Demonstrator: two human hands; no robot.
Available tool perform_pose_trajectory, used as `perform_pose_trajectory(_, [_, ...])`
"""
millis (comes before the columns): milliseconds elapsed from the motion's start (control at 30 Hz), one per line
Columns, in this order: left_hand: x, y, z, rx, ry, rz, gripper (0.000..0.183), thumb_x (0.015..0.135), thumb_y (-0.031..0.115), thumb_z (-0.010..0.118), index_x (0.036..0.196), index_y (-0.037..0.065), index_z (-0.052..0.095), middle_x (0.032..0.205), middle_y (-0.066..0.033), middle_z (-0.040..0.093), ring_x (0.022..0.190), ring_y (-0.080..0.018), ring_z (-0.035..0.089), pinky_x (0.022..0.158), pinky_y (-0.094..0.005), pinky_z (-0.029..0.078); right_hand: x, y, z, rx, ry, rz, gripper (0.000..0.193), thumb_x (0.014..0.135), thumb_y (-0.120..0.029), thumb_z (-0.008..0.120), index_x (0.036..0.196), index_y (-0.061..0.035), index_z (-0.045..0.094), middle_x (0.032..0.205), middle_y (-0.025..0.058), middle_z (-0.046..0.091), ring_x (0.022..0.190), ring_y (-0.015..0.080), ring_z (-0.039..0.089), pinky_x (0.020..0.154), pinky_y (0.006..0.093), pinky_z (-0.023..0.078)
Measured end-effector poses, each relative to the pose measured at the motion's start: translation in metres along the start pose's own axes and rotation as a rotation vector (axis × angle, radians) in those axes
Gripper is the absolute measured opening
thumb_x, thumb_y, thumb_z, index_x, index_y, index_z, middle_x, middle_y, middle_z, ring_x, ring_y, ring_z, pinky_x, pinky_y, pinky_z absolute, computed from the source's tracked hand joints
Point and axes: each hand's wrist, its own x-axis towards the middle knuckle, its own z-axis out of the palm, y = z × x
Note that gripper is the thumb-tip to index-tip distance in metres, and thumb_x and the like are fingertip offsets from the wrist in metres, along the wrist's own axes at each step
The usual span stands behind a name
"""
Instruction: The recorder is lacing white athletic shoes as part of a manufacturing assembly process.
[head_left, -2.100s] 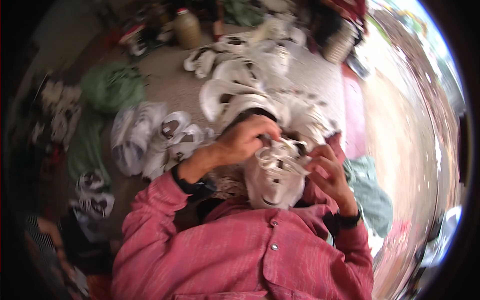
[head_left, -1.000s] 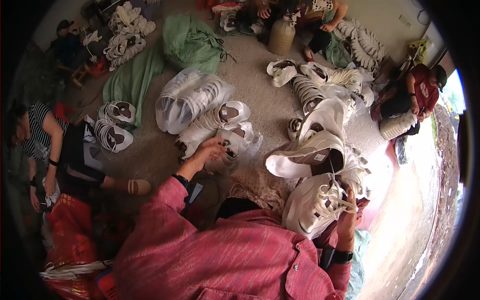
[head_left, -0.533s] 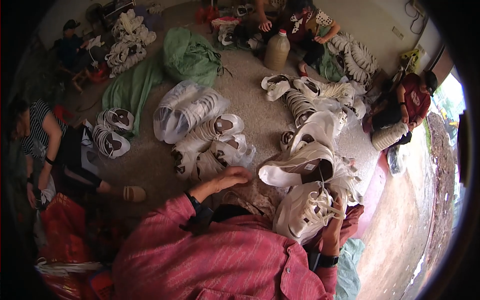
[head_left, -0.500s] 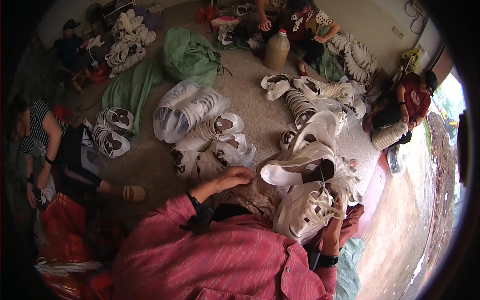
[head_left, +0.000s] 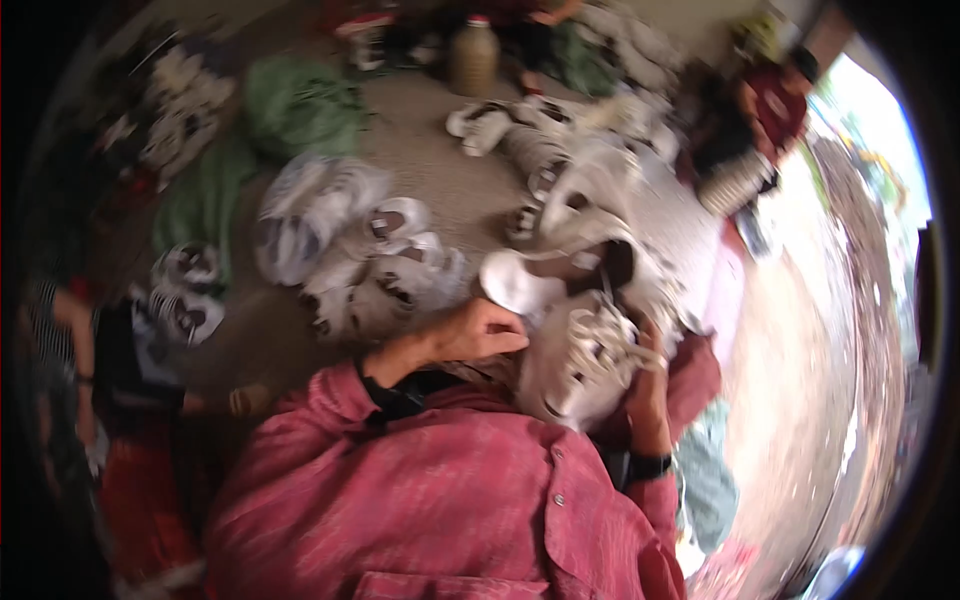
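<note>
A white lace-up shoe [head_left: 575, 365] lies in front of my chest, toe toward me, its pale laces [head_left: 600, 335] loose and looped over the top. My right hand [head_left: 650, 375] grips its right side, with part of the fingers hidden behind laces and shoe. Just left of the shoe is my left hand [head_left: 475, 332], fingers curled in against the thumb. Whether a lace end or anything else is between them cannot be made out. Beyond, a larger pale shoe [head_left: 520, 282] with a dark brown lining lies against the held one.
Stacked white shoes [head_left: 380, 265], partly in clear plastic, lie ahead on the left. More shoes [head_left: 540, 150] run up the middle. A green sack [head_left: 300, 105] and a brown-filled jug [head_left: 473, 58] stand farther off. Co-workers sit around, one in dark red [head_left: 775, 110] at right.
The view has shifted, so the surroundings sit higher and farther left, blurred. My left hand has come closer to the shoe and its fingers have curled. My right hand still grips the shoe.
</note>
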Motion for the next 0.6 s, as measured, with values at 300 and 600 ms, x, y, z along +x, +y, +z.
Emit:
perform_pose_trajectory(300, [0.025,0.091,0.023,0.044,-0.146,0.138,0.031,0.089,0.008,0.067,0.119,0.002,0.063,0.111,-0.0078,0.067,0.098,-0.0149,0.063,0.086,-0.0289,0.05,-0.005,0.063,-0.036,-0.489,0.046,-0.687,0.045,0.094,-0.013,0.046,0.135,0.0046,0.045,0.131,0.0216,0.055,0.12,0.0351,0.054,0.102,0.0405,0.041])
perform_pose_trajectory(600, [0.076,0.093,0.064,0.447,0.15,0.837,0.027,0.079,0.005,0.069,0.105,0.002,0.064,0.108,-0.0131,0.06,0.102,-0.0307,0.06,0.089,-0.0385,0.049,-0.001,0.055,-0.03,0.58,-0.006,0.264,0.037,0.099,-0.034,0.047,0.12,-0.0059,0.057,0.12,0.0021,0.059,0.111,0.0121,0.055,0.095,0.0294,0.043])
